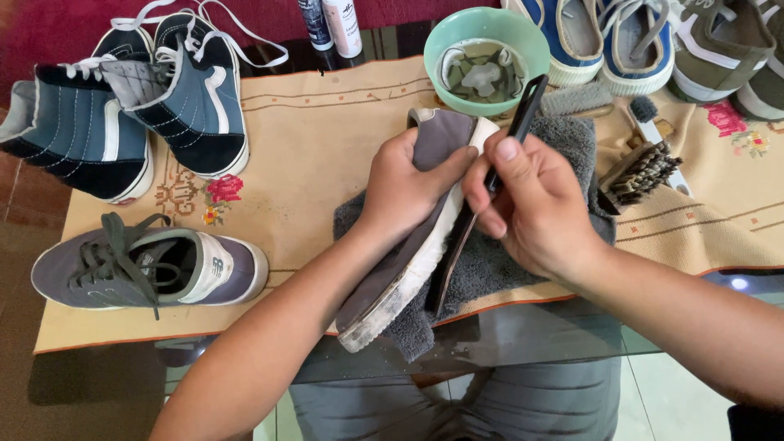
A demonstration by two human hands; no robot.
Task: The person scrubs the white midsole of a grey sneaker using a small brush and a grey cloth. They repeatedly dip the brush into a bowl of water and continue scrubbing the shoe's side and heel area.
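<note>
Tilting on its side over a grey towel [563, 147], the grey sneaker [408, 245] is gripped by the left hand [404, 192], while a black-handled brush [490, 180] is pinched in the right hand [535, 204] fingers.

Light: bright, even daylight | Shadows: soft, under arms | Glare: small spot on glass counter [739, 283] | Focus: sharp, edges slightly bowed
</note>
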